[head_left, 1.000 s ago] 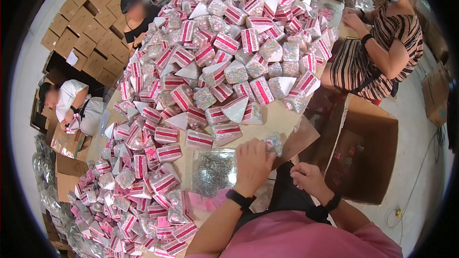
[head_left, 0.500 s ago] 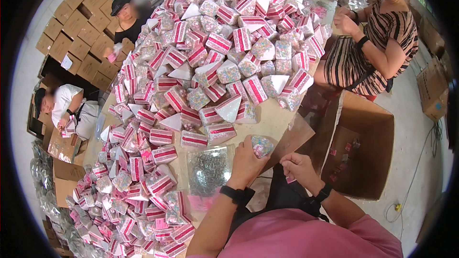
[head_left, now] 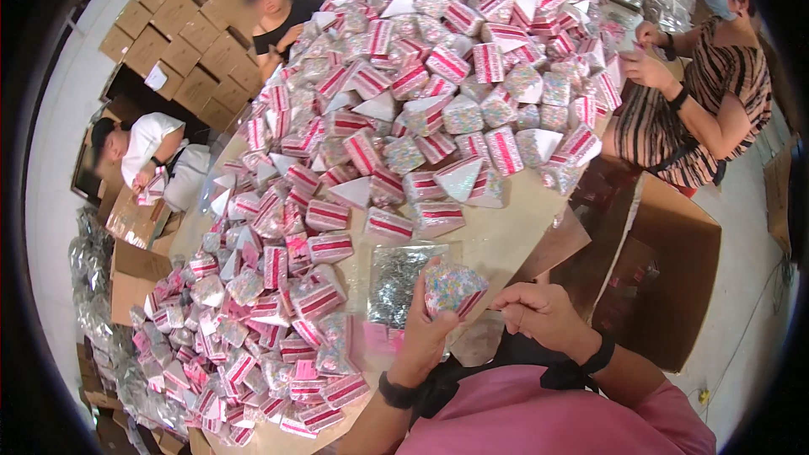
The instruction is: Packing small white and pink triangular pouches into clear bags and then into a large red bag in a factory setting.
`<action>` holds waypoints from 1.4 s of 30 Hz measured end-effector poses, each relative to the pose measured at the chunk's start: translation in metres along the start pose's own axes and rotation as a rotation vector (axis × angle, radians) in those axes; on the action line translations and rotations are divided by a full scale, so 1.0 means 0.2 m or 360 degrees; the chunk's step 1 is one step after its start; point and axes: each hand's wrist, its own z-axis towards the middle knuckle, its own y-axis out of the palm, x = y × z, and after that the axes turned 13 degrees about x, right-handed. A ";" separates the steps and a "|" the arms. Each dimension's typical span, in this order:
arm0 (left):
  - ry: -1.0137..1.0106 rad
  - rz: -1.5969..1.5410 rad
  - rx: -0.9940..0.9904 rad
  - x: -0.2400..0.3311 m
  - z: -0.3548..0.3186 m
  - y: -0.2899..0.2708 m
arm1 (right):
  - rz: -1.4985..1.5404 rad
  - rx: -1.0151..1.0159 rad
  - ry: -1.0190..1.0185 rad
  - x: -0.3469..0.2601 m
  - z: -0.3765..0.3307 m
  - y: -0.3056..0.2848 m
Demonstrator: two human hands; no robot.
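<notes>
My left hand (head_left: 419, 339) is wrapped round a cake-slice-shaped piece (head_left: 453, 285), its speckled pastel top facing up and a pink-and-white striped side showing. Close by on the right, my right hand (head_left: 546, 313) is closed in a pinch, its fingertips just short of the slice. Whatever those fingers hold is too small to make out. Behind my left hand, a clear bag or tray of small silvery pieces (head_left: 396, 282) lies on the table, with pink tags (head_left: 381, 339) at its near edge. A great heap of similar cake slices (head_left: 396, 152) covers much of the table.
An open cardboard box (head_left: 674, 286) stands at my right, beside a brown flap (head_left: 552, 251). One person in a striped garment (head_left: 704, 109) works at the far right; two more sit at the left. Stacked cartons (head_left: 181, 42) and clear plastic bags (head_left: 97, 261) line the left side.
The view has shifted, moving the scene right and down. My left hand has turned the slice so its striped side shows. A pink tag seen under my right hand no longer shows there.
</notes>
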 end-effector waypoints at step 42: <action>0.1208 0.1122 0.1043 0.15 -0.32 -0.24 | -0.0967 -0.0108 -0.1187 -0.17 0.07 0.62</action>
